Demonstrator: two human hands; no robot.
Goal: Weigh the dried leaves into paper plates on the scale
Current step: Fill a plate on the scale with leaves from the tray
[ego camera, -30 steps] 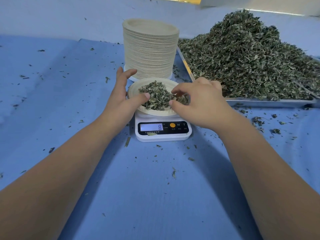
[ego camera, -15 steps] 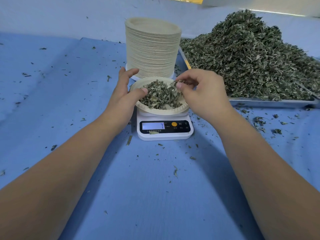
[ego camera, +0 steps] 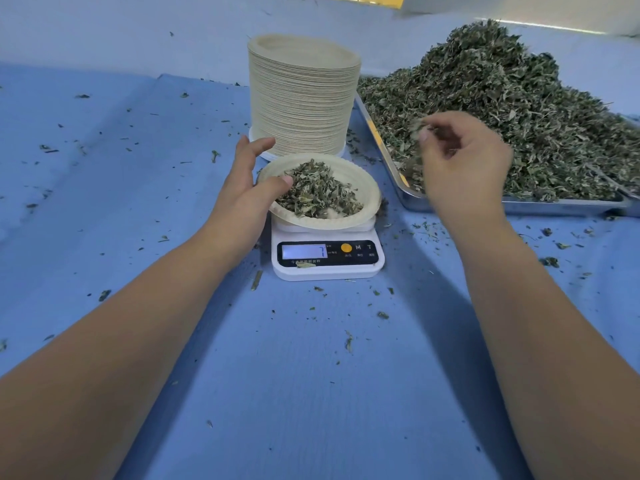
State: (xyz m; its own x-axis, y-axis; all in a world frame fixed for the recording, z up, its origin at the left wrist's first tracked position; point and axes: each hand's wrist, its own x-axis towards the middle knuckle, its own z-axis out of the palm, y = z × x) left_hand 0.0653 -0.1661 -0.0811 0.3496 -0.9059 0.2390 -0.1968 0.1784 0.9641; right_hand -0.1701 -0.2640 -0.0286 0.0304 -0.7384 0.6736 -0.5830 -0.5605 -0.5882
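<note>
Your left hand [ego camera: 242, 199] rests against the paper plate [ego camera: 349, 169] on the scale [ego camera: 327, 270], thumb on its rim, fingers straight; your right hand [ego camera: 464, 168] pinches a few dried leaves [ego camera: 416, 127] above the heaped tray [ego camera: 554, 205].

Right hand [ego camera: 464, 164] with leaf pinch [ego camera: 420, 128] now off plate [ego camera: 367, 188], above tray [ego camera: 554, 205].

One wide-angle view only, worn on the person's head, facing forward and steeply down onto the desk [ego camera: 311, 393]. It sits close: the left forearm [ego camera: 104, 358] and right forearm [ego camera: 536, 341] fill the lower corners. The scale [ego camera: 327, 258] lies near centre, the plate stack [ego camera: 301, 105] at 12 o'clock, the tray [ego camera: 554, 204] of dried leaves [ego camera: 519, 116] at 2 o'clock, cut by the right edge
</note>
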